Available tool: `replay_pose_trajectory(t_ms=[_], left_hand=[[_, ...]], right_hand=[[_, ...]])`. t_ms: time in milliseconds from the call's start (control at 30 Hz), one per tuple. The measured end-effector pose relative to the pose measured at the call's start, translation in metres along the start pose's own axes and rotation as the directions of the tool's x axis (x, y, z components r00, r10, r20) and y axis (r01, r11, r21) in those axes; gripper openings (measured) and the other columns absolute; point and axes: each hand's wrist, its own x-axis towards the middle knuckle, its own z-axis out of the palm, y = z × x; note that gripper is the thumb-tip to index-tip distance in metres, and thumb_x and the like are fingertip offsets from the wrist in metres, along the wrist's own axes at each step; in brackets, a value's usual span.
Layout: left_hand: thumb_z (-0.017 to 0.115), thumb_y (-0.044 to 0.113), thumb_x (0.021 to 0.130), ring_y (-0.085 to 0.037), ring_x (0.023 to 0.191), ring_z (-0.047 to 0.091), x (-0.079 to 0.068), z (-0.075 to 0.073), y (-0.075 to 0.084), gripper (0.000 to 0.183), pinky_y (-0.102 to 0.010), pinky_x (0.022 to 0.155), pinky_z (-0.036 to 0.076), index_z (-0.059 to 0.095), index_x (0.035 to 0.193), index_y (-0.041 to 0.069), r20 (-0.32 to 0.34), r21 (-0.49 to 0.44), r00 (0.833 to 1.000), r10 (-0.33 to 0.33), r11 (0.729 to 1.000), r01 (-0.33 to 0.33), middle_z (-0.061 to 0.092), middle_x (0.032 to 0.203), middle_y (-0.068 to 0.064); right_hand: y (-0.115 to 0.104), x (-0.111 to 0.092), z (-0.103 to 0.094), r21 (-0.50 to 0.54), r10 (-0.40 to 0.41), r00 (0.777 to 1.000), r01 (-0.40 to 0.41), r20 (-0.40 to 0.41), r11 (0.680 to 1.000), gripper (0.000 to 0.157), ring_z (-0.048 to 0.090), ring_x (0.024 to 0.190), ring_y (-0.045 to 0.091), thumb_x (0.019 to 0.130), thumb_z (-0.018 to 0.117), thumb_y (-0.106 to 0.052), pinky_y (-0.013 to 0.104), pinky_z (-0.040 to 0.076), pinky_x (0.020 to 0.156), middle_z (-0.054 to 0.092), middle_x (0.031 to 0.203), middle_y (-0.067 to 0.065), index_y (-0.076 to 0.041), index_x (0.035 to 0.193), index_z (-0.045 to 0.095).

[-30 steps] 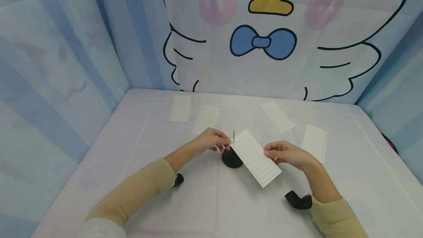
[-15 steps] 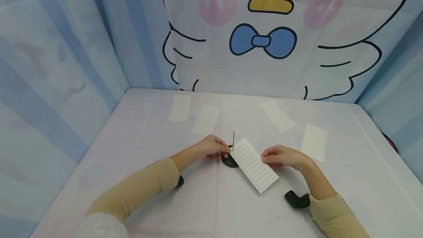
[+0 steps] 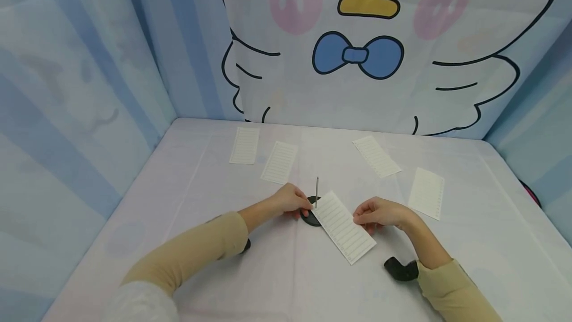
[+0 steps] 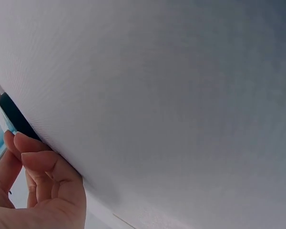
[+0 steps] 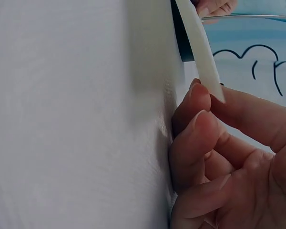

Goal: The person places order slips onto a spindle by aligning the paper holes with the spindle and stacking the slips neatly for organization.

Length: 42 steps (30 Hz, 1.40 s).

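We pinch paper slip (image 3: 342, 227): left hand (image 3: 289, 200) at far-left corner, right hand (image 3: 380, 214) on right edge. Long axis runs from spike (image 3: 317, 191) on black base (image 3: 310, 219) rightward, toward us; left hand nearer spike. Whether slip is pierced, cannot tell.

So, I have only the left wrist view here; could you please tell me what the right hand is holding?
Observer: The right hand is pinching a card.
Operator: Thank you. Is that the only one?
Observer: No, four more cards lie on the table, two towards its left and two towards its right.
Operator: Understood. And what stands on the dark base I can see an edge of?
Observer: An upright spike, whose upper part rises clear of the card.
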Motion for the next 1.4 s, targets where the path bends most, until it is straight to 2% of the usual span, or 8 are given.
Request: replay_pose_trajectory(t_ms=[467,600,700,833,967,1067,1200,1400], left_hand=[[0.068,0.014,0.08,-0.008,0.039,0.047,-0.002,0.001,0.001,0.009,-0.02,0.038,0.029,0.068,0.079,0.005,-0.012,0.015,1.0,-0.016,1.0,0.016,0.059,0.053,0.004],[0.068,0.014,0.08,-0.008,0.039,0.047,-0.002,0.001,0.002,0.009,-0.02,0.038,0.029,0.068,0.079,0.005,-0.012,-0.003,1.0,-0.027,1.0,0.027,0.059,0.054,0.003],[0.069,0.014,0.08,-0.008,0.039,0.047,-0.002,0.001,0.002,0.009,-0.02,0.038,0.03,0.068,0.079,0.005,-0.014,-0.005,0.999,-0.029,1.0,0.029,0.059,0.053,0.003],[0.069,0.014,0.08,-0.008,0.039,0.047,-0.003,0.001,0.002,0.01,-0.019,0.038,0.03,0.069,0.08,0.005,-0.013,-0.002,1.0,-0.026,1.0,0.026,0.059,0.054,0.003],[0.068,0.014,0.08,-0.008,0.039,0.047,-0.004,0.0,0.001,0.01,-0.019,0.039,0.03,0.069,0.081,0.004,-0.012,-0.005,1.0,-0.025,1.0,0.025,0.059,0.054,0.003],[0.069,0.014,0.08,-0.008,0.039,0.047,-0.004,0.0,0.001,0.01,-0.019,0.039,0.03,0.069,0.081,0.005,-0.014,-0.009,1.0,-0.027,1.0,0.027,0.059,0.054,0.002],[0.069,0.014,0.08,-0.008,0.039,0.047,-0.005,0.0,0.001,0.009,-0.019,0.038,0.03,0.069,0.081,0.004,-0.016,-0.012,1.0,-0.023,1.0,0.022,0.059,0.054,0.002],[0.068,0.014,0.08,-0.009,0.039,0.046,-0.005,0.0,0.0,0.01,-0.019,0.038,0.031,0.069,0.08,0.004,-0.015,-0.011,1.0,-0.008,1.0,0.008,0.059,0.054,0.002]], right_hand=[[-0.001,0.001,0.002,-0.029,-0.002,1.0,0.001,-0.028,1.0,0.017,0.049,0.053,0.011,0.087,0.06,-0.016,0.021,0.033,0.048,0.054,0.061,-0.001,0.0,0.084,0.062],[-0.002,-0.003,0.001,-0.061,0.009,0.996,-0.014,-0.093,0.998,0.018,0.051,0.058,0.013,0.088,0.059,-0.017,0.024,0.039,0.051,0.056,0.065,0.001,0.0,0.087,0.062],[-0.002,-0.008,-0.004,-0.142,-0.048,0.981,0.022,-0.187,0.99,0.017,0.051,0.063,0.015,0.089,0.058,-0.017,0.027,0.042,0.054,0.057,0.071,0.002,0.0,0.091,0.061],[0.003,-0.018,-0.022,-0.359,-0.206,0.923,0.082,-0.324,0.93,0.016,0.051,0.076,0.019,0.088,0.06,-0.012,0.031,0.044,0.063,0.058,0.083,0.006,0.001,0.097,0.059],[0.015,-0.027,-0.043,-0.533,-0.273,0.871,0.015,-0.408,0.846,0.026,0.051,0.092,0.031,0.086,0.062,-0.01,0.044,0.044,0.078,0.057,0.101,0.016,0.002,0.108,0.055],[0.025,-0.032,-0.059,-0.611,-0.254,0.861,-0.08,-0.441,0.788,0.036,0.045,0.106,0.041,0.086,0.062,-0.013,0.057,0.036,0.087,0.05,0.116,0.023,0.001,0.117,0.05],[0.038,-0.036,-0.077,-0.662,-0.195,0.86,-0.2,-0.472,0.722,0.045,0.033,0.117,0.046,0.087,0.062,-0.018,0.064,0.023,0.094,0.039,0.128,0.026,-0.003,0.125,0.042],[0.061,-0.04,-0.102,-0.682,-0.169,0.853,-0.258,-0.493,0.685,0.051,0.023,0.119,0.049,0.088,0.06,-0.021,0.065,0.016,0.095,0.031,0.132,0.027,-0.005,0.129,0.035]])
